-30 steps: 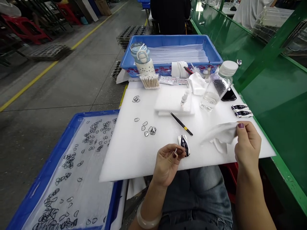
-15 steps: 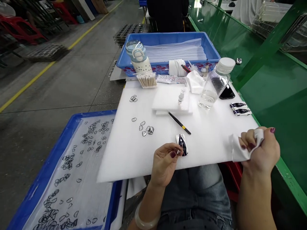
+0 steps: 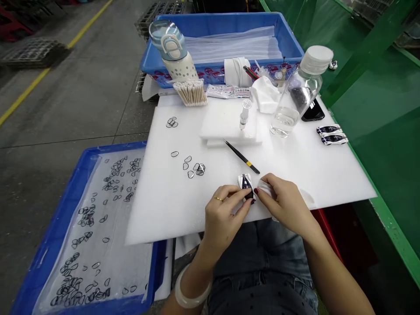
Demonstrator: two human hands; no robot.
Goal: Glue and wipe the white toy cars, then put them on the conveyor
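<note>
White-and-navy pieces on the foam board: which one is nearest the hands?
The piece between the left hand and right hand, not the pair lying side by side near the right edge of the board.

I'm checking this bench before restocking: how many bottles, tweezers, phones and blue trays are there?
Bottles: 2 (lidded drinking flask, clear bottle of liquid)
Tweezers: 1 (black tweezers)
Phones: 1 (black phone)
Blue trays: 2 (rear blue tray, left blue tray)
Total: 6

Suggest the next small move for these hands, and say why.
Probably the right hand should dab the white wipe across the small dark-and-white piece, since the wipe is beside it and the left hand steadies it on the white board.
</note>
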